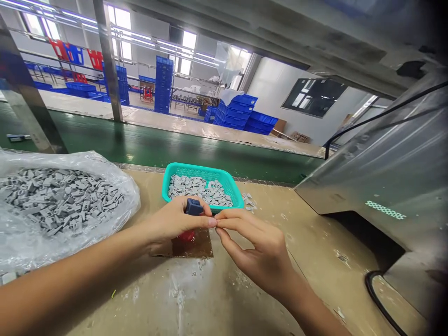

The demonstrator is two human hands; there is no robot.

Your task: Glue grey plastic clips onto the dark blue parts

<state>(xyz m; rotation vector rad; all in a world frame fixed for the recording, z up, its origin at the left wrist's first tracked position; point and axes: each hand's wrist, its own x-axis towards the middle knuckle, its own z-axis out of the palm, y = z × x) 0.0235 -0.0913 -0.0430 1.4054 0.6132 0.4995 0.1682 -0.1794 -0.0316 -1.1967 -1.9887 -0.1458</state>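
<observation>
My left hand (182, 217) is closed, with a dark blue plastic block (194, 206) between its thumb and curled fingers. The thumb tip reaches right and meets the fingertips of my right hand (257, 238). Those right fingers are pinched together; whatever lies between them is too small or hidden to make out. Below the left hand, a red object (187, 235) shows in part on a brown plate (201, 245). Just behind both hands stands a turquoise plastic basket (238, 193) with many small light-grey plastic parts (191, 186) in it.
On the left lies a clear plastic bag (129, 186) full of grey plastic parts (70, 196). Several loose parts (249, 201) lie right of the basket. A green conveyor belt (196, 147) runs behind the table (147, 294). A metal machine housing (395, 177) and black cable (371, 289) are right.
</observation>
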